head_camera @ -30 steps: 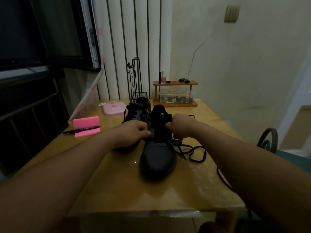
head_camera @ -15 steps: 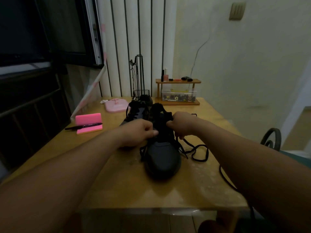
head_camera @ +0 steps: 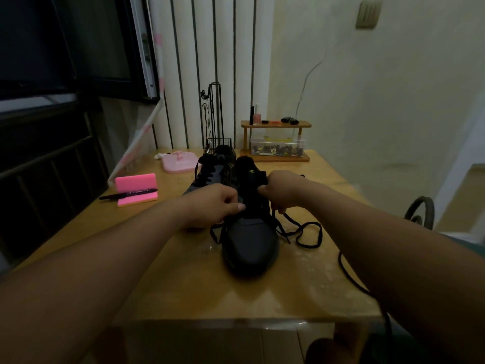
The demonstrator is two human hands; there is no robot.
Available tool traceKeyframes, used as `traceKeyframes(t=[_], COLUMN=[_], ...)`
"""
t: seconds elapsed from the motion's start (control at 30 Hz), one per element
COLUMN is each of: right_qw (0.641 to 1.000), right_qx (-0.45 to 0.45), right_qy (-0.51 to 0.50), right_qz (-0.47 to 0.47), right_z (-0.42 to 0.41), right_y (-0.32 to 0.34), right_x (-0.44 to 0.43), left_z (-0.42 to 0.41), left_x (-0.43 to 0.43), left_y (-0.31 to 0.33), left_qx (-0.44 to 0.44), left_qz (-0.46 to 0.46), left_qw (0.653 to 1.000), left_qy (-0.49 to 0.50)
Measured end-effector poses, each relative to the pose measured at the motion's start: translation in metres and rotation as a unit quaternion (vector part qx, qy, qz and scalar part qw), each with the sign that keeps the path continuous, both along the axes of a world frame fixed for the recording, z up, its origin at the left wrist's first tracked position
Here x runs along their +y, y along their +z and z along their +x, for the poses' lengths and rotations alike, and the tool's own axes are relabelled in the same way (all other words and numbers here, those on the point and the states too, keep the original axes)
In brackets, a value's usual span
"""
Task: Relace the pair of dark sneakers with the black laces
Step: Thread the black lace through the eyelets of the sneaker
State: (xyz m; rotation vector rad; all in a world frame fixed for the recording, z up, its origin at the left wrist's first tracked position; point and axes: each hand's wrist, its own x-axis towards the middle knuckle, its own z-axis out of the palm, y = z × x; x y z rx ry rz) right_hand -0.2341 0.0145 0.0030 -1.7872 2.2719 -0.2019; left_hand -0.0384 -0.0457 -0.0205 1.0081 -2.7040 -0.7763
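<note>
I see shoe (head_camera: pixel 249 240) in middle of table (head_camera: pixel 210 290), long axis near-far, toe toward near edge, open wood before it, left hand (head_camera: pixel 212 206) pinching its left side, right hand (head_camera: pixel 283 190) pinching lace (head_camera: pixel 307 232)

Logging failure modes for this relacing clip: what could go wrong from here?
1. A black lace trails off the table edge beside the right forearm; a snag could pull it loose.
2. Dim light, black lace on the dark sneaker: an eyelet might get missed.
</note>
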Motion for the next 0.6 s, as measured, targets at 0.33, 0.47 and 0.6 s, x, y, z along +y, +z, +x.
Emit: traceKeyframes(t=[0.33,0.47,0.6], right_qw=[0.999,0.999,0.999], right_qx=[-0.015,-0.013,-0.033], right_qy=[-0.027,-0.032,-0.034], right_qz=[0.007,0.003,-0.005], right_z=[-0.021,-0.021,-0.023], right_y=[0.002,0.001,-0.002], right_x=[0.001,0.002,0.004], left_z=[0.008,-0.012,-0.009], left_x=[0.003,0.011,0.011], left_y=[0.021,0.014,0.008], left_qx=[-0.197,-0.106,-0.051], left_qz=[-0.19,-0.095,-0.023], left_qw=[0.962,0.99,0.998], left_qy=[0.019,-0.011,-0.028])
